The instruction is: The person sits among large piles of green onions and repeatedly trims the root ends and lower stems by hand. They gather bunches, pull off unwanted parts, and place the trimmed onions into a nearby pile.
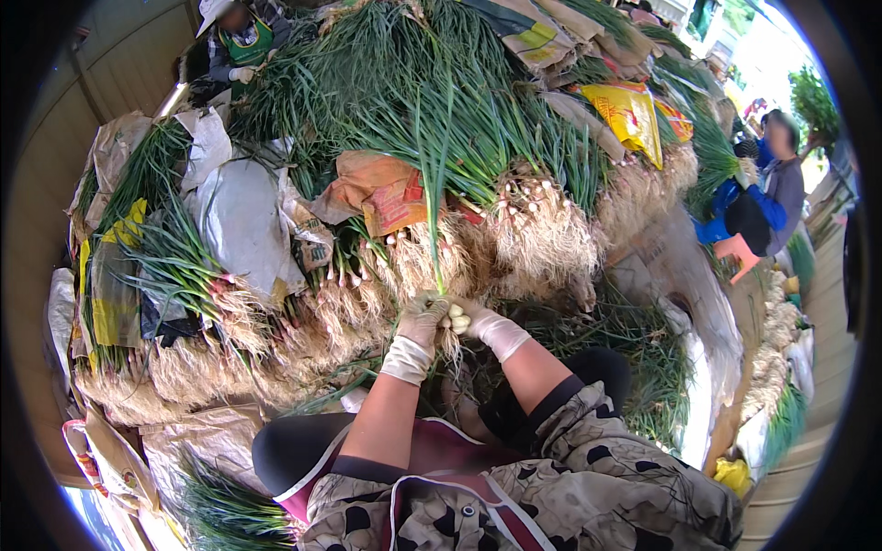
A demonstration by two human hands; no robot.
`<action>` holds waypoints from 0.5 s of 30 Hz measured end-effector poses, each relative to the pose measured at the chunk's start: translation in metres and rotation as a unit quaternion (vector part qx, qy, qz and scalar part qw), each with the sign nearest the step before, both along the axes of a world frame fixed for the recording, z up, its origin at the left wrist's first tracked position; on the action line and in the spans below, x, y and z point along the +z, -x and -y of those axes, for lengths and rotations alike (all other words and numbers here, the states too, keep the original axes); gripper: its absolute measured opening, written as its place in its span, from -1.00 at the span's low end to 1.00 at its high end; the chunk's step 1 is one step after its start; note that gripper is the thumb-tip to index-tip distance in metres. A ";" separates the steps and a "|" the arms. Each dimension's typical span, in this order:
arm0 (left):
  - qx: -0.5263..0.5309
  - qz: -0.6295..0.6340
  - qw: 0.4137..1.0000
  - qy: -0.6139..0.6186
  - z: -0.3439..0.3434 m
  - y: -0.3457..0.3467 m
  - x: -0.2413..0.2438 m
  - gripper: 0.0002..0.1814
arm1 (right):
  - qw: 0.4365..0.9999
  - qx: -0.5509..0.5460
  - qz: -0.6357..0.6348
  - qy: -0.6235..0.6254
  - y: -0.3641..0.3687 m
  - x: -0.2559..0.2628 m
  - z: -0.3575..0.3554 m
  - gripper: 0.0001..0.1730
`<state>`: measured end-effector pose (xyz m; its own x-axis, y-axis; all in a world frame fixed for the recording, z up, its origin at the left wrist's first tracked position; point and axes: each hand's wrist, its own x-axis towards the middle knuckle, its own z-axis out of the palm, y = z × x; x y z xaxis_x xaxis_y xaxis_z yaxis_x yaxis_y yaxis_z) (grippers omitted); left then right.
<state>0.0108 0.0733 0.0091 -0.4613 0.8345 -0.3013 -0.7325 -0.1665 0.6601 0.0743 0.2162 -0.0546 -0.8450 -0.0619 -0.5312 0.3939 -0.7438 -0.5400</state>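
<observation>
Both my hands wear whitish gloves and meet in front of my lap. My left hand (422, 330) grips a small bunch of spring onions (456, 321), its pale bulbs and roots showing between the hands. Long green leaves rise upright from the bunch. My right hand (488, 325) closes on the bunch from the other side; its fingertips are partly hidden behind the bulbs. Just beyond lies a heap of spring onions (544, 227) with bushy, straw-coloured roots turned towards me.
Orange sacking (375, 193), a white sack (241, 220) and a yellow bag (623, 117) lie on the heap. Loose green trimmings (648, 372) cover the ground at right. One person (244, 48) works at upper left; another (765, 186) sits at right on a pink stool (739, 253).
</observation>
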 end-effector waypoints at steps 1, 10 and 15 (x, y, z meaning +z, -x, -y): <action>0.020 -0.045 0.999 0.012 -0.010 0.001 -0.015 -0.89 | 0.995 0.076 -0.046 0.041 -0.008 -0.034 -0.023 -0.76; 0.090 -0.278 0.937 0.189 0.005 -0.006 -0.011 -0.85 | 0.685 0.019 -0.025 -0.728 0.028 0.060 0.010 -0.50; 0.098 -0.262 0.941 0.191 0.006 0.011 -0.035 -0.92 | 0.603 0.073 0.002 -0.795 0.029 0.085 0.034 -0.59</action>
<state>-0.0007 0.0675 -0.0261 -0.7641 0.5942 -0.2511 -0.2702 0.0587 0.9610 0.0456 0.1817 0.0299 -0.8905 0.4546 -0.0190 0.3961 0.7541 -0.5239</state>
